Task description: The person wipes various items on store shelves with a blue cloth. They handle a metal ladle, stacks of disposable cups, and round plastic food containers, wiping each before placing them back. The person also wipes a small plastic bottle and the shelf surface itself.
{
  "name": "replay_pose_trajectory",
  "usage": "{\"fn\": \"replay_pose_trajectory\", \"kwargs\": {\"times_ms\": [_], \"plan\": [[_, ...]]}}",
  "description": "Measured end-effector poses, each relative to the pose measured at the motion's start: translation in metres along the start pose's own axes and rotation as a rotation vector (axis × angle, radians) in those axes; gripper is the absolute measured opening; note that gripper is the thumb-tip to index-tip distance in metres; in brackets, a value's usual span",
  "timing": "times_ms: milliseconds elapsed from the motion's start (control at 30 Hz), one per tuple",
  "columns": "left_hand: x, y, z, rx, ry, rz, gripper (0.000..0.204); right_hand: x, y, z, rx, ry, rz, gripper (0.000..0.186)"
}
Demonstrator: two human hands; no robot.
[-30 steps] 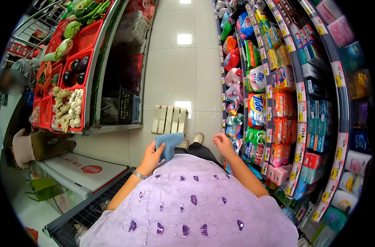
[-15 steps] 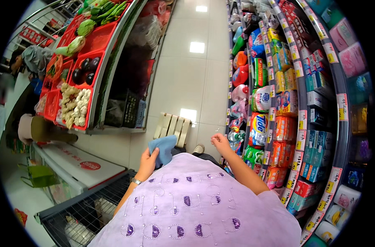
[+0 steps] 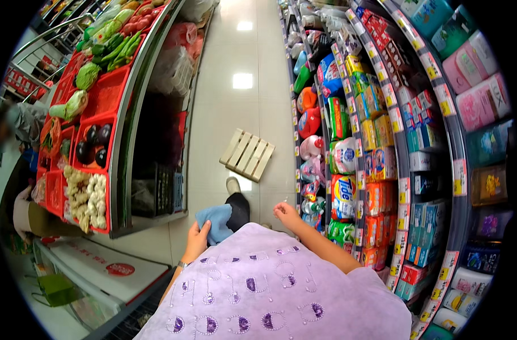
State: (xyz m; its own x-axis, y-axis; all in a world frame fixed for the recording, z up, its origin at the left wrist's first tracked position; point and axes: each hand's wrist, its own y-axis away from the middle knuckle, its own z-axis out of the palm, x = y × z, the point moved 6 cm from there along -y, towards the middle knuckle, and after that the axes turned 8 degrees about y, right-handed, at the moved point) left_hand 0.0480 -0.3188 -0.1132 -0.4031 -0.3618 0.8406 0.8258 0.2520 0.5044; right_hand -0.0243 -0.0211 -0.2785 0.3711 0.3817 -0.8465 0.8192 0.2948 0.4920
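Note:
My left hand [image 3: 197,241] grips a folded blue cloth [image 3: 213,218] at the lower middle of the view, in front of my purple top. My right hand [image 3: 287,218] is held out beside it, fingers curled together; whether something small is between them I cannot make out. Beyond both hands a pale slatted wooden stool [image 3: 247,154] lies on the tiled floor, touched by neither. One of my shoes [image 3: 233,186] shows just below the stool, with a dark trouser leg.
A produce stand [image 3: 122,107] with red trays lines the left, crates underneath. Tiered shelves [image 3: 403,192] of detergents, soaps and boxes line the right. A white chest freezer [image 3: 100,260] is at lower left; other people [image 3: 26,122] are at the far left edge.
I have moved forward: stand and shelves have slid down the view. A foot has stepped out toward the stool, which appears farther right. The cloth stays in my left hand.

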Motion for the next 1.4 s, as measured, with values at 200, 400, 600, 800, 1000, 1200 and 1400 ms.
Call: {"fn": "replay_pose_trajectory", "kwargs": {"times_ms": [200,400,600,800,1000,1200,1400], "plan": [[0.061,-0.095,0.011,-0.048,-0.026,-0.023,0.025,-0.039,-0.052,-0.025,0.111,0.033,0.023,0.011],[0.127,-0.189,0.030,-0.140,-0.071,-0.073,0.022,-0.069,-0.101,-0.057,0.224,0.083,0.065,0.010],[0.154,-0.252,0.047,-0.145,-0.110,0.008,0.018,-0.077,-0.106,-0.072,0.313,0.079,0.077,0.013],[0.175,-0.276,0.093,-0.184,-0.100,-0.038,0.021,-0.035,-0.123,-0.077,0.193,0.191,0.189,0.015],[0.189,-0.288,0.118,-0.221,-0.173,0.001,0.018,-0.051,-0.167,-0.099,0.295,-0.042,0.209,0.012],[0.207,-0.355,0.134,-0.311,-0.115,-0.071,0.019,-0.084,-0.202,-0.099,0.474,-0.201,0.213,0.012],[0.265,-0.444,0.160,-0.520,-0.200,-0.138,0.016,-0.121,-0.237,-0.069,0.693,-0.341,0.295,0.010]]}}
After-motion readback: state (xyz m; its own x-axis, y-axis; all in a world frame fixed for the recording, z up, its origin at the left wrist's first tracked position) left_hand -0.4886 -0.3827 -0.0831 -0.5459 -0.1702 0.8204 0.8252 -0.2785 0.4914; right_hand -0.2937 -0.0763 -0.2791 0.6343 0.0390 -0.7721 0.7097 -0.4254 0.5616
